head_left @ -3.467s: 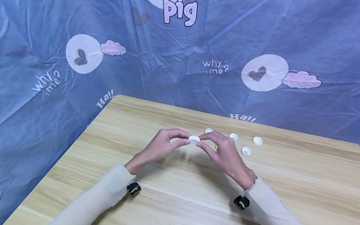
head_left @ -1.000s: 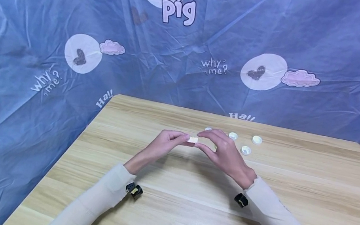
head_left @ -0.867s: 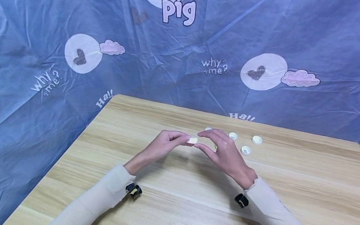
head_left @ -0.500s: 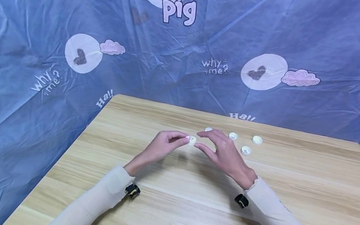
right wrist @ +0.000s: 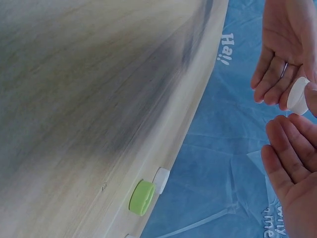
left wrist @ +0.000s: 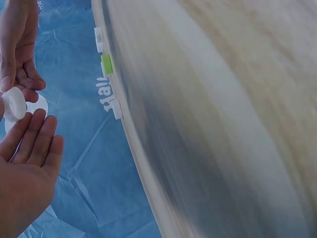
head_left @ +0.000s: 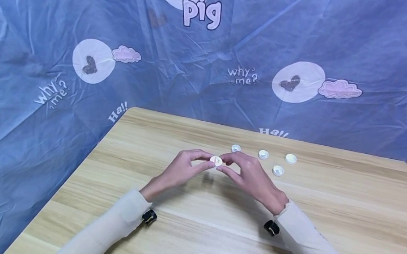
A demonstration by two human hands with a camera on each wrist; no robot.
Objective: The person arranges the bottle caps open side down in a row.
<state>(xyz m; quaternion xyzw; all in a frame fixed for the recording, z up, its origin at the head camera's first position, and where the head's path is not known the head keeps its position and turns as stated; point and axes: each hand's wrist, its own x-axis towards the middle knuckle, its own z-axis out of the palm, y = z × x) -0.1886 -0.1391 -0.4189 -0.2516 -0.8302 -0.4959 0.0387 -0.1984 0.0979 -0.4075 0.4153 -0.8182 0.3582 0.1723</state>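
Observation:
Above the table, a small white bottle cap (head_left: 216, 161) is between my two hands, its flat face with a faint printed mark turned toward the head camera. My left hand (head_left: 182, 168) pinches its left edge between thumb and fingers. From the other side my right hand (head_left: 253, 177) has thumb and index finger at the right edge, pinching it as well. Both wrist views show the white cap (left wrist: 15, 104) between the thumbs, while the other fingers extend loosely. A green cap (right wrist: 142, 197) stands on the table in the wrist views; the right hand hides it in the head view.
Several white caps lie near the table's far side: one cap (head_left: 235, 148) just behind the right hand, another cap (head_left: 263, 155), a cap (head_left: 290, 159) farther right and a nearer cap (head_left: 278, 170). A blue printed cloth (head_left: 216, 56) hangs behind the wooden table (head_left: 199, 244).
The held cap has been turned from edge-on to face-on. My right fingers, apart from it half a second ago, have come in and down to its right edge; the left hand kept hold.

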